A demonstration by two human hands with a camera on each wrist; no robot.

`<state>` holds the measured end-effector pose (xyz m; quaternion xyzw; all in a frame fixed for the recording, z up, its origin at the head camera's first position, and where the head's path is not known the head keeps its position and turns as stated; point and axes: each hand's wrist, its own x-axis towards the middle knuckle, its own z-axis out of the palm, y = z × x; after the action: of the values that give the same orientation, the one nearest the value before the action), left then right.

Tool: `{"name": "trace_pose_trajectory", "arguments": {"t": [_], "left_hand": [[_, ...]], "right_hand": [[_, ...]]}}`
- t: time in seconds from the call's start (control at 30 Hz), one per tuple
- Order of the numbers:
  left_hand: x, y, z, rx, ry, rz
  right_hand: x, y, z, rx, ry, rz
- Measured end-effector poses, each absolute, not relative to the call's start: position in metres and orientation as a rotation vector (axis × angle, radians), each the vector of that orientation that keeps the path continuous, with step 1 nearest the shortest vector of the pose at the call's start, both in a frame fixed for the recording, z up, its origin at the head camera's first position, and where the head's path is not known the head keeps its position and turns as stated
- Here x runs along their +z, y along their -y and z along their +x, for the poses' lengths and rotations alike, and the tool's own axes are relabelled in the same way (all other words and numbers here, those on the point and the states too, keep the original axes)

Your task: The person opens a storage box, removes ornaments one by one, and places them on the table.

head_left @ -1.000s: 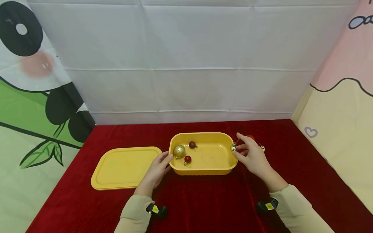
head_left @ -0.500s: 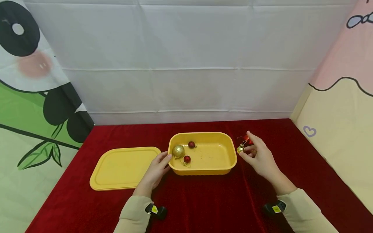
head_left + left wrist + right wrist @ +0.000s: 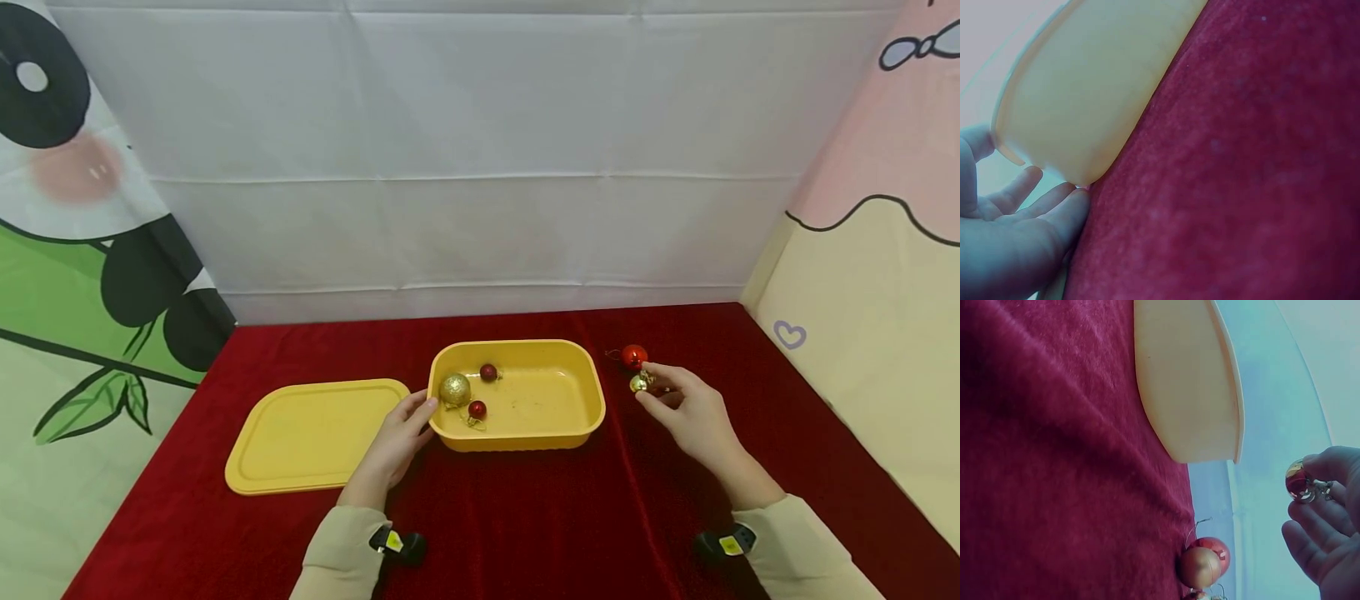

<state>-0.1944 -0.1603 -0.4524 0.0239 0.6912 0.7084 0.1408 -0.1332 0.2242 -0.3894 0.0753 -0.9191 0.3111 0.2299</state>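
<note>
In the head view a deep yellow box (image 3: 517,443) stands on the red cloth. My left hand (image 3: 397,437) holds its left end, thumb at the rim and fingers lower against the end wall. Inside, toward the left, lie a larger gold Christmas ball (image 3: 455,390) and two small dark red balls, one farther back (image 3: 488,372), one nearer (image 3: 477,409). Right of the box, my right hand (image 3: 697,412) pinches a small shiny gold ball (image 3: 1299,481) by thumb and fingers, above the cloth. A bright red ball (image 3: 633,357) lies just beyond the fingertips.
A flat yellow lid (image 3: 315,437) lies left of the box. The right wrist view shows a matte gold ball (image 3: 1200,567) against the red one, with another ornament (image 3: 1197,595) cut off below; my hand hides these in the head view. A pale curtain (image 3: 480,167) hangs behind.
My right hand has moved right with the small gold ball, from the box's right rim out over the cloth, uncovering the red ball. My left hand stays at the box.
</note>
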Motion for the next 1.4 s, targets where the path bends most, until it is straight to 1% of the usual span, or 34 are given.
{"name": "trace_pose_trajectory", "arguments": {"t": [0.37,0.77,0.97,1.4], "left_hand": [[-0.451,0.16,-0.194,2.049,-1.99,0.068],[-0.453,0.16,-0.195,2.047,-1.998,0.045],[-0.454,0.16,-0.196,2.048,-1.999,0.027],[-0.455,0.16,-0.196,2.051,-1.995,0.056]], "right_hand": [[-0.388,-0.238,-0.128,0.861,2.518,0.173],[-0.391,-0.258,-0.135,0.83,2.576,0.116],[-0.399,-0.266,-0.141,0.834,2.65,0.057],[-0.424,-0.278,-0.159,0.781,2.761,0.042]]}}
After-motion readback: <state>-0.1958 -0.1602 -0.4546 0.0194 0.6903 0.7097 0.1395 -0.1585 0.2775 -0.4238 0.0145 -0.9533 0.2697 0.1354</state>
